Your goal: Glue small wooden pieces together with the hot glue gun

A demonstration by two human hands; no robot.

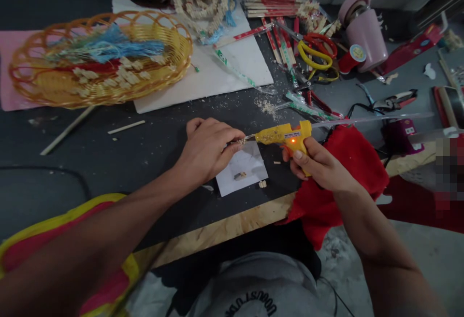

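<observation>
My right hand grips a yellow glue gun by its handle, its light glowing orange and a clear glue stick sticking out behind. The nozzle points left and touches a small pale wooden piece pinched between the fingers of my left hand. Both hands hover over a small white paper on the dark table, where a tiny wooden bit lies. Another bit sits beside the paper.
An orange woven basket with blue and red tassels stands at back left. A white board, chopstick packets, yellow scissors, a pink cup and pliers crowd the back. Red cloth lies at the right.
</observation>
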